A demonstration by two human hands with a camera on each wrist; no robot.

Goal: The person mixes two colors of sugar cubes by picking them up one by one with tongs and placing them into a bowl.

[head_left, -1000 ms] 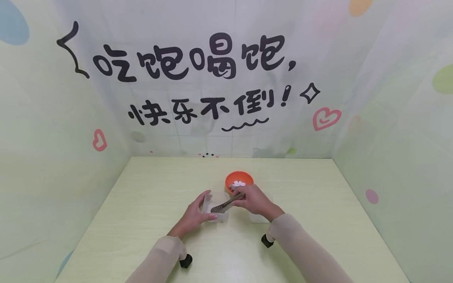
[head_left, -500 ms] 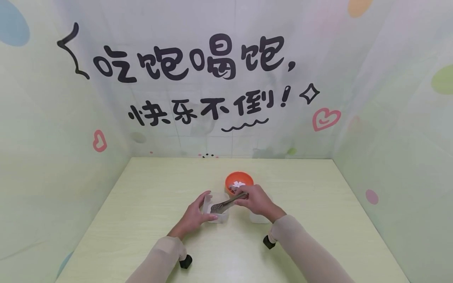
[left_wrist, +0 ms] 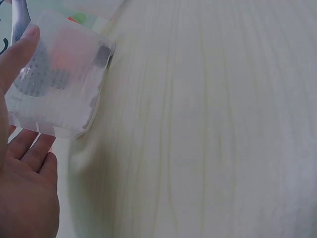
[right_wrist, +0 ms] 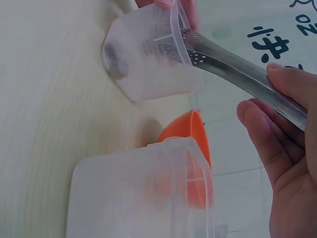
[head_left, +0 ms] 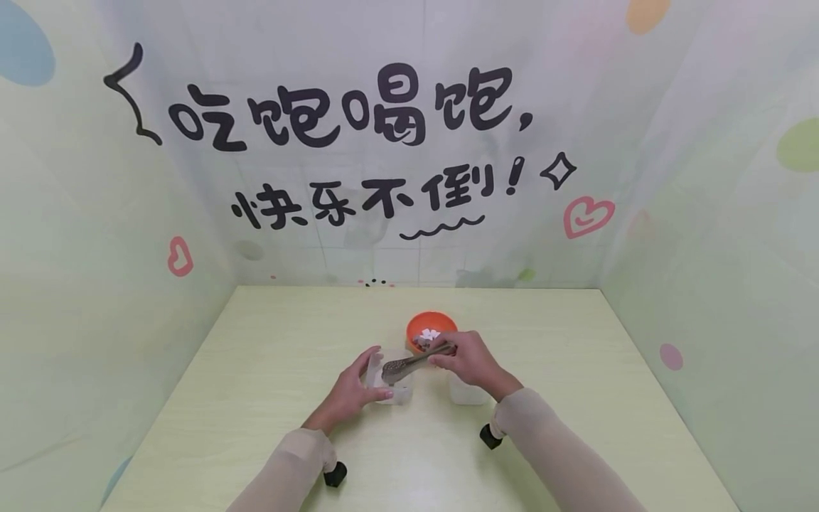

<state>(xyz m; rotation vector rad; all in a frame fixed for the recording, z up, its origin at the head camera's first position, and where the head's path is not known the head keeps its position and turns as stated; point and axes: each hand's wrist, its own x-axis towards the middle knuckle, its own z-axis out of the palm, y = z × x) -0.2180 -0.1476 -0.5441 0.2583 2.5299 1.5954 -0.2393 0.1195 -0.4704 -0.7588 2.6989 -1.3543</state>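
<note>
My left hand holds a small translucent plastic container, thumb at the near side and fingers at the far side. In the right wrist view the container stands on the table, with dark bits low inside it. My right hand grips metal tongs, slanting down to the left. Their perforated ends reach through the container's opening. In the left wrist view the tong ends show through the wall above the left hand.
An orange bowl with white pieces and darker bits stands just behind my right hand. A second translucent container sits under the right wrist, partly hidden. The pale table meets printed walls at the back and sides.
My right hand has shifted slightly to the right, and the tongs' ends have risen a little within the container. The left hand and its container stay nearly still.
</note>
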